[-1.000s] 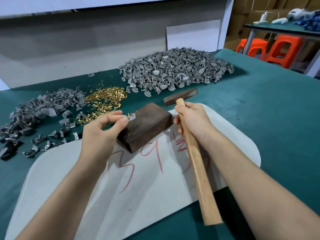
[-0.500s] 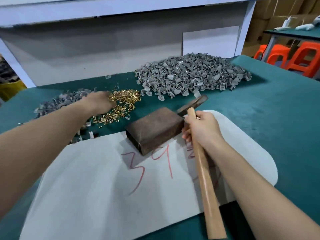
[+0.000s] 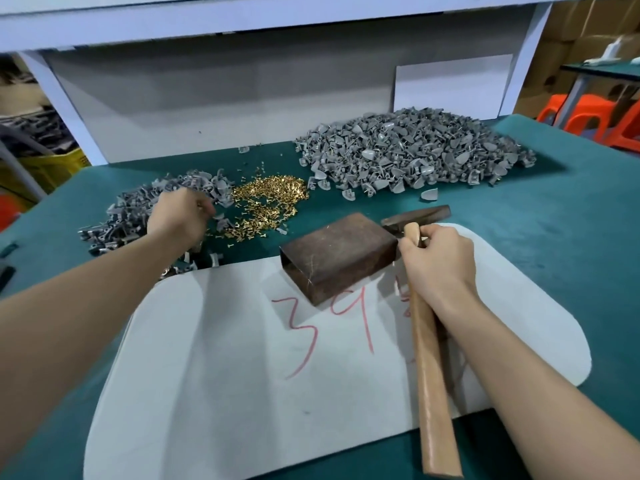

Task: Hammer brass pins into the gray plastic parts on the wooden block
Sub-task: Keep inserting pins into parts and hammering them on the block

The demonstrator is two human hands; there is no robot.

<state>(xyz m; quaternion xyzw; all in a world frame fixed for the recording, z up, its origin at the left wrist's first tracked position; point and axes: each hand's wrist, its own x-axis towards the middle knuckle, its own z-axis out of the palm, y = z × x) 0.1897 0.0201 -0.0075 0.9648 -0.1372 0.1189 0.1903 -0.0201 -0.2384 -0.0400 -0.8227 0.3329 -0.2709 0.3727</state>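
Now, right hand (image 3: 438, 261) fingers round the hammer (image 3: 429, 368); left hand (image 3: 180, 220) fingers amid gray parts (image 3: 131, 216), grasp unclear.

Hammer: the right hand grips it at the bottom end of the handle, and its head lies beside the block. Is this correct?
Not quite. The head view shows the right hand gripping the hammer at the top of the handle, just below the head; the bottom end sticks out free. Its head does lie beside the block.
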